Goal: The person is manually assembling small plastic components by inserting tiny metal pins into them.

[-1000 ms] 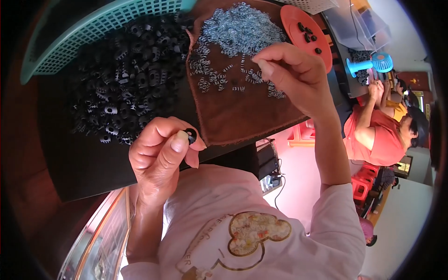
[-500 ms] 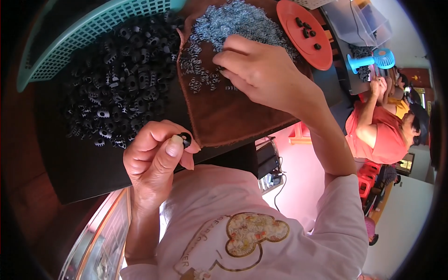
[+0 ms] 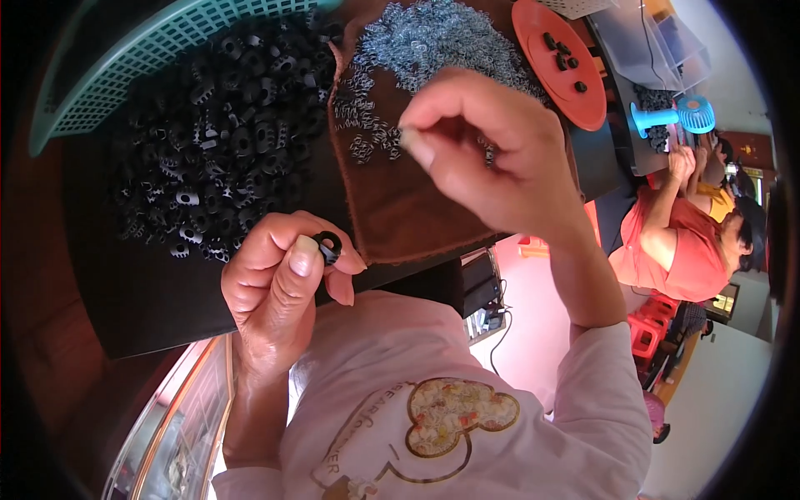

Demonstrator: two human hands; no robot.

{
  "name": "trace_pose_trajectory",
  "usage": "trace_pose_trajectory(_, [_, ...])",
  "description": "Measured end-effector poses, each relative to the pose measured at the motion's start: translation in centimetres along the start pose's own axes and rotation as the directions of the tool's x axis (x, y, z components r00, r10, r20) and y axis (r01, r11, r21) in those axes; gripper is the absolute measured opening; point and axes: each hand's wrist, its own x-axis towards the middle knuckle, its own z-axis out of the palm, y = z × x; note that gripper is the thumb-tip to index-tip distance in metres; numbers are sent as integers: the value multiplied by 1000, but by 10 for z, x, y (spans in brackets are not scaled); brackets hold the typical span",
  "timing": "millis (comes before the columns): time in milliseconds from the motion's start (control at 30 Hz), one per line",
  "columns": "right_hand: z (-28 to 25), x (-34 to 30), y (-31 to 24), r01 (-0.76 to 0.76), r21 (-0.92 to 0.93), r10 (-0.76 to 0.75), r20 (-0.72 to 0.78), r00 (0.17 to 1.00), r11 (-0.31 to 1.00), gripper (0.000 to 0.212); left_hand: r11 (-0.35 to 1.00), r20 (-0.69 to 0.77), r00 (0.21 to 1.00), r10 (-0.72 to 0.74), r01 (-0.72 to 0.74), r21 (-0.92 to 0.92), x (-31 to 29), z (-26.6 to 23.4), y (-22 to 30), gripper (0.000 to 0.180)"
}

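Between the thumb and fingers of my left hand [image 3: 279, 275] is a small black plastic claw-clip piece [image 3: 331, 247], its rounded opening facing up. My right hand [image 3: 496, 154] hovers over the brown cloth [image 3: 425, 217], thumb and forefinger pinched together. Whatever sits in that pinch is too small to make out. Just beyond those fingertips, a heap of small silvery springs [image 3: 442, 42] covers the far part of the cloth, with loose ones scattered on its near left side. To the left lies a big pile of black toothed claw-clip pieces [image 3: 225, 133] on the dark table.
A green perforated basket [image 3: 167, 62] borders the pile at the far left. On the far right, a red plate [image 3: 560, 87] holds several black pieces. Past it are a blue handheld fan [image 3: 692, 114] and a clear plastic bin [image 3: 658, 54]. A person in a red shirt [image 3: 667, 242] sits at the right.
My right hand has drawn back from the springs and turned, so its pinched thumb and forefinger now show. My left hand keeps the black piece, tilted so its opening shows more.
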Motion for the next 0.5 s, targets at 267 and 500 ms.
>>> trace_pose_trajectory(267, [51, -5, -15, -78, 754, 32, 75, 997, 652, 3, 996, -6, 1000, -5, 5, -88, -3, -4, 1, 29])
trace_pose_trajectory(500, [62, -6, -22, -132, 855, 110, 89, 990, 501, 6, 989, -21, 1000, -14, 11, -148, -3, -4, 0, 30])
